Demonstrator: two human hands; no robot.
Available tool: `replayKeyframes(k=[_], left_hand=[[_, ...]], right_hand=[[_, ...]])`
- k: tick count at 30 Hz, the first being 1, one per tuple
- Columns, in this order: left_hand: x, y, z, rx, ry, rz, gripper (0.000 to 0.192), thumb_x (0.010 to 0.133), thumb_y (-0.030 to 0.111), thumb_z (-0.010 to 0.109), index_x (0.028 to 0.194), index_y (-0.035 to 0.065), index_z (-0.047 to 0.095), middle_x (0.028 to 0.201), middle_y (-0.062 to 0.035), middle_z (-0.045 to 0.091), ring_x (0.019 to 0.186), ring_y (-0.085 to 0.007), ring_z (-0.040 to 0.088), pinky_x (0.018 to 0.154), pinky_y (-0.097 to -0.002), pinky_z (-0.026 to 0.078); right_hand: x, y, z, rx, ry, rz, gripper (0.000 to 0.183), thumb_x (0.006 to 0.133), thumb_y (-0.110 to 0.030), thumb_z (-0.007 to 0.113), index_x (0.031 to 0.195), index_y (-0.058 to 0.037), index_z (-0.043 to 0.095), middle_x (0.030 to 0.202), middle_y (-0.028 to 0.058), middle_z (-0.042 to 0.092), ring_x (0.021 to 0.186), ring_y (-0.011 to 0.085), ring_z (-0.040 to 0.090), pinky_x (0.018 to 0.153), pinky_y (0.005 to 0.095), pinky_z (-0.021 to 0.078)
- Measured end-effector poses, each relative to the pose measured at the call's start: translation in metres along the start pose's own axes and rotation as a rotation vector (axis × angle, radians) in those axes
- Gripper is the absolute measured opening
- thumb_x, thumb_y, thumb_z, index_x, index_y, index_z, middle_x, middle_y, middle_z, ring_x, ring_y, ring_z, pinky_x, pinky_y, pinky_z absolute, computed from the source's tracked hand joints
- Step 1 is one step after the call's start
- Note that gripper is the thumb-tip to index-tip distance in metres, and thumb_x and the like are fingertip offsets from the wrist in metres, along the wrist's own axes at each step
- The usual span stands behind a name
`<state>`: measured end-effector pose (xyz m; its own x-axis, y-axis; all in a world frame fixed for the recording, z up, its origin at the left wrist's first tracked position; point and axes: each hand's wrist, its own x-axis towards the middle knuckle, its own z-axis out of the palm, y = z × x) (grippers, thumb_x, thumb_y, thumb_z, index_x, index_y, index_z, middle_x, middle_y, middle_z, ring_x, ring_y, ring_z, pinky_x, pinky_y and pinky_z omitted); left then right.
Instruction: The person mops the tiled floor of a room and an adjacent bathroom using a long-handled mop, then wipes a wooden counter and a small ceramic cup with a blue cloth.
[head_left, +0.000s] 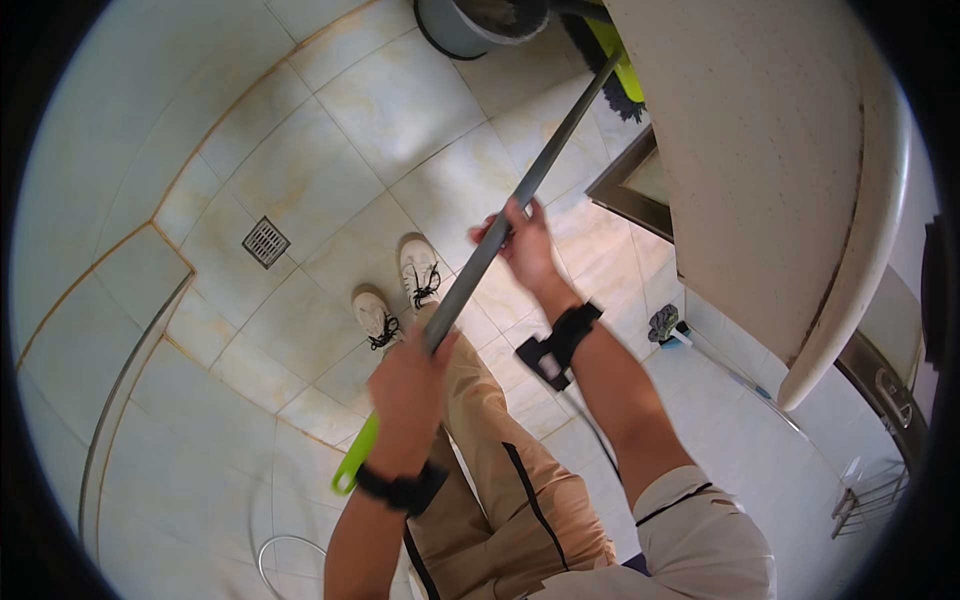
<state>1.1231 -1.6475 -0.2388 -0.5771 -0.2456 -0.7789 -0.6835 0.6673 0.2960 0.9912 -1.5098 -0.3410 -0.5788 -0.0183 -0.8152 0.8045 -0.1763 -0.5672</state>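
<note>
A broom's long grey pole (491, 240) slants across the view from lower left to upper right. Its lime-green hanging end (354, 457) sticks out below my left hand (409, 394), which grips the pole low down and looks blurred. Farther along, my right hand (529, 247) is wrapped around the middle of the pole. At the far end, the green broom head (628, 75) with dark bristles (621, 101) is at floor level, partly hidden by a pale, round-edged slab. Both wrists wear black straps.
A grey bucket (465, 30) stands at the top. The pale slab (757, 172) juts in from the right, beside a brown metal frame (634, 187). A floor drain (266, 241) lies left of my shoes (416, 266). A long-handled brush (664, 324) and wire rack (870, 499) are at right.
</note>
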Motion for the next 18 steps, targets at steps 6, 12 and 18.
replayKeyframes(k=[6,12,18], left_hand=[[0.024,0.063,0.029,-0.067,-0.034,0.091,0.041,0.083,0.048,0.047,0.081,0.0069,0.051,0.062,-0.0145,0.058,0.06,-0.033,0.059,0.053,-0.0422,0.046],[-0.073,-0.048,0.029,0.072,-0.143,-0.11,0.046,0.082,0.05,0.046,0.081,0.0037,0.048,0.067,-0.0198,0.058,0.065,-0.0395,0.057,0.057,-0.0485,0.044],[-0.27,-0.186,-0.022,0.313,-0.075,-0.393,0.047,0.075,0.049,0.058,0.067,0.0041,0.05,0.06,-0.0192,0.057,0.059,-0.0392,0.057,0.054,-0.0478,0.044]], right_hand=[[0.041,-0.052,-0.063,-0.201,0.02,0.048,0.032,0.089,-0.018,0.045,0.113,-0.0078,0.026,0.082,0.014,0.054,0.071,0.0267,0.061,0.065,0.0415,0.053],[-0.05,0.049,-0.029,-0.186,-0.08,0.3,0.034,0.081,-0.015,0.052,0.101,-0.0081,0.026,0.074,0.0118,0.056,0.064,0.0246,0.06,0.057,0.0434,0.0501],[-0.252,0.189,0.062,-0.138,-0.136,0.707,0.037,0.081,-0.007,0.047,0.106,-0.0054,0.02,0.078,0.0119,0.053,0.064,0.0233,0.059,0.052,0.0386,0.0528]])
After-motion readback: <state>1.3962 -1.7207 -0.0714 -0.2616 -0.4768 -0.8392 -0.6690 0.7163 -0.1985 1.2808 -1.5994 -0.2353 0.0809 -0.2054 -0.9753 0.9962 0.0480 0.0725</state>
